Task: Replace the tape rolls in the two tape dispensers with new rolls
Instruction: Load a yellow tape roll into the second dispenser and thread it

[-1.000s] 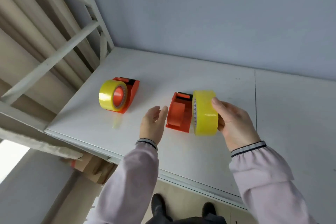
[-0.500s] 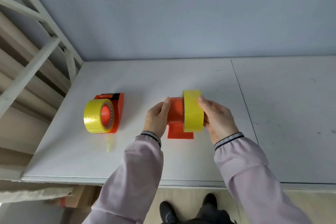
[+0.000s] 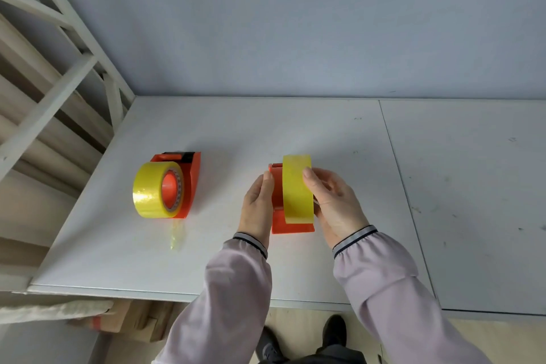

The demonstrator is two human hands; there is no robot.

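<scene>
Two orange tape dispensers stand on the white table [image 3: 295, 127]. The left dispenser [image 3: 190, 183] carries a yellow tape roll [image 3: 149, 190] on its hub, with a short tape tail lying in front of it. At the right dispenser [image 3: 279, 217], my left hand [image 3: 257, 207] presses flat against its left side. My right hand [image 3: 332, 201] grips a second yellow tape roll [image 3: 297, 186], upright, against the dispenser's right side. Whether this roll sits on the hub is hidden.
A white metal frame [image 3: 59, 91] rises beside the table's left edge. A seam [image 3: 404, 186] splits the tabletop to the right of my hands. Cardboard pieces [image 3: 130, 320] lie on the floor below the front edge, and my shoes show underneath.
My left hand moved from the bare tabletop onto the right dispenser's left side. My right hand brought the yellow roll against the dispenser. The view swung to face the table squarely.
</scene>
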